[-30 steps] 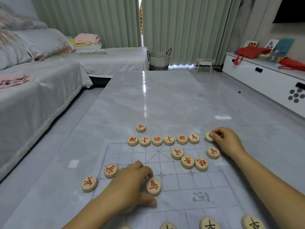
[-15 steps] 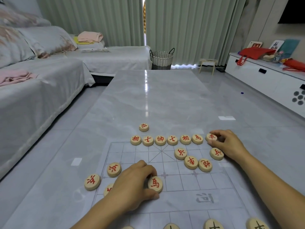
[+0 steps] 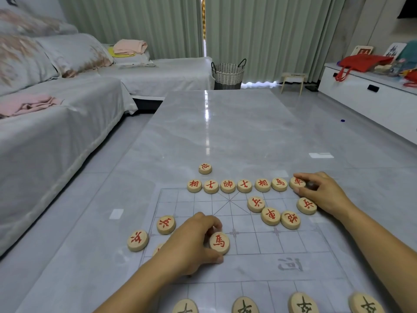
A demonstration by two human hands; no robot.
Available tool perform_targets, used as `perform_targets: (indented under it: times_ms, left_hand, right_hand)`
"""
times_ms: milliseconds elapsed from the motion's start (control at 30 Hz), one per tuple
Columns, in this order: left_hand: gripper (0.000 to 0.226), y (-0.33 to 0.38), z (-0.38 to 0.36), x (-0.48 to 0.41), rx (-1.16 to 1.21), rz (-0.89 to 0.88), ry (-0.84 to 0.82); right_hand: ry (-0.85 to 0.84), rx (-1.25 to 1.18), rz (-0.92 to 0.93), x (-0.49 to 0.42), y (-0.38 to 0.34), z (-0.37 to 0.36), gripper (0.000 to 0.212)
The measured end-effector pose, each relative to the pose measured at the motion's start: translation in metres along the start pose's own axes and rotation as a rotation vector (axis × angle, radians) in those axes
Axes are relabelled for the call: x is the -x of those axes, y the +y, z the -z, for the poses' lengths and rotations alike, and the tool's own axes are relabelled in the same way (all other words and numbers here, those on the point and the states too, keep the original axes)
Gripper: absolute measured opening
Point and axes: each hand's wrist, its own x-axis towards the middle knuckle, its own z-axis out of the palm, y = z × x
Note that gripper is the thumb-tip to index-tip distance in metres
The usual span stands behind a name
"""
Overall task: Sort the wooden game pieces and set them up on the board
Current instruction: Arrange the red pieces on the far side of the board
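A thin printed board point(image 3: 248, 265) lies on the grey marble table. Round wooden pieces with red characters form a row point(image 3: 228, 185) along its far edge. My right hand point(image 3: 325, 193) pinches the red chariot piece point(image 3: 297, 182) at that row's right end. My left hand point(image 3: 191, 245) grips a red horse piece point(image 3: 219, 242) between thumb and fingers on the board's left half. Loose red pieces lie at the left point(image 3: 137, 240) and the middle right point(image 3: 270, 216). Black-marked pieces point(image 3: 302, 303) line the near edge.
One red piece point(image 3: 205, 168) sits off the board beyond the row. A sofa with grey covers point(image 3: 56, 132) runs along the left. A woven basket point(image 3: 228, 73) and a small stool point(image 3: 292, 81) stand past the table's far end. A white cabinet point(image 3: 372, 102) is at right.
My right hand has set the chariot piece at the row's right end and stays on it. My left hand has closed round the horse piece and shifted it slightly.
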Motion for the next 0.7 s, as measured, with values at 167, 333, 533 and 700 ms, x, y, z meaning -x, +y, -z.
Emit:
perform_targets:
  times_ms: [167,333,533,700]
  left_hand:
    - [0.041,-0.004,0.005,-0.001,0.006,-0.046,0.004]
    - [0.035,-0.037,0.05,-0.02,-0.02,0.064,0.292]
    - [0.038,-0.077,0.07,-0.051,-0.06,0.22,0.322]
    - [0.045,-0.075,0.06,-0.072,-0.07,0.205,0.297]
  right_hand:
    - [0.017,-0.05,-0.018,0.003,-0.002,0.001,0.046]
    - [0.081,-0.076,-0.031,0.003,-0.005,-0.001,0.038]
    - [0.096,-0.073,-0.044,0.003,-0.006,-0.002,0.03]
    - [0.095,-0.03,-0.033,0.003,-0.006,-0.002,0.028]
